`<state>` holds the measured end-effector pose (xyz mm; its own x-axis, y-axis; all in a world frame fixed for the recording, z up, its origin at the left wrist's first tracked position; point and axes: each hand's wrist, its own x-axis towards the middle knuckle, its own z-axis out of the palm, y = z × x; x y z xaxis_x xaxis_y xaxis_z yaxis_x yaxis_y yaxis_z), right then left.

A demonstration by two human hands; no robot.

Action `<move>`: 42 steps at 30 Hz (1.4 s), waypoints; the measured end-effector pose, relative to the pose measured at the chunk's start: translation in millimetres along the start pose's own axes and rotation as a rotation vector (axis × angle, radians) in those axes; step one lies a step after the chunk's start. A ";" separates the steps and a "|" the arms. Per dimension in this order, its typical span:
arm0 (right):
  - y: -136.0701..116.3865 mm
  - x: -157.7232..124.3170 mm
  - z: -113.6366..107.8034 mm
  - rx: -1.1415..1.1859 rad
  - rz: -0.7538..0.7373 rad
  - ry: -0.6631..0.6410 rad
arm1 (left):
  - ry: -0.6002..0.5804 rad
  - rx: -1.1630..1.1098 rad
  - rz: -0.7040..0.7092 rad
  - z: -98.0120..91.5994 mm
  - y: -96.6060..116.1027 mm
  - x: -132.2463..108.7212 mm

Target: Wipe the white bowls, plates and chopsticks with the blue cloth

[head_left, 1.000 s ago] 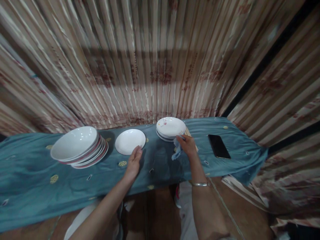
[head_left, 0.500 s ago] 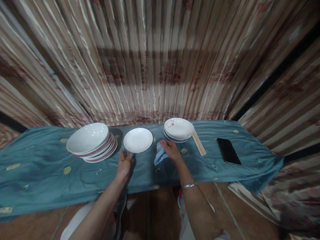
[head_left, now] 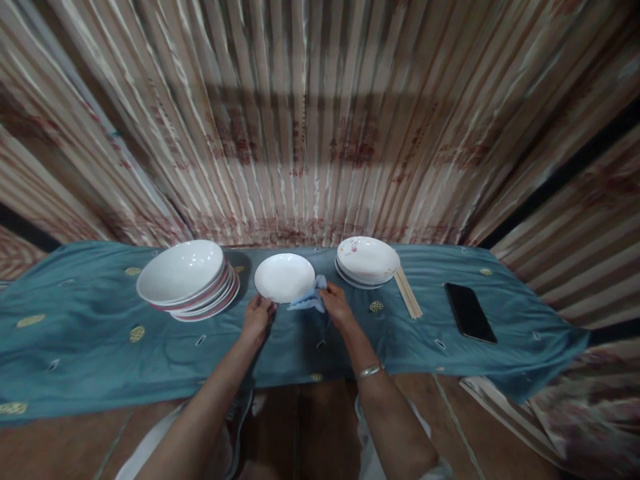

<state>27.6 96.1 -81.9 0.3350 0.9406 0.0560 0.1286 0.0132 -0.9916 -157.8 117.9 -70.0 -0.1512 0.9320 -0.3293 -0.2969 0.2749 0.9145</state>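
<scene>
A single white plate [head_left: 283, 276] lies in the middle of the teal cloth-covered table [head_left: 100, 360]. My left hand [head_left: 258, 319] grips its near left rim, fingers curled on the edge. My right hand [head_left: 336, 305] is closed on a light blue cloth [head_left: 307, 299], which touches the plate's right rim. A stack of white plates with red rims [head_left: 187, 281] stands to the left. A smaller stack of white plates with a floral mark [head_left: 367, 261] stands to the right.
Wooden chopsticks [head_left: 409, 293] lie right of the smaller stack. A black phone [head_left: 470, 312] lies further right on the cloth. Striped curtains [head_left: 320, 120] hang right behind the table and along the right side. Wooden floor shows below the table's front edge.
My right hand carried the blue cloth leftward from the right stack to the single plate's rim. My left hand closed on the plate's near edge. The view shifted a little.
</scene>
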 end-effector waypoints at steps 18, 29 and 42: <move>-28.0 -19.6 -7.7 -0.263 -0.175 -0.157 | -0.059 -0.034 -0.099 4.8 5.5 -21.5; -40.1 -38.9 -36.0 -0.807 -0.450 -0.141 | -0.230 -0.004 -0.140 -9.7 -1.0 -42.8; -29.9 -36.2 -15.3 -1.162 -0.243 -0.233 | -0.364 -0.014 -0.167 -12.4 5.2 -52.8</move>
<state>26.0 56.5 -52.5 0.0254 0.9960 0.0853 0.9669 -0.0028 -0.2552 -163.0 67.2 -50.8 0.2438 0.8982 -0.3658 -0.3026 0.4288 0.8512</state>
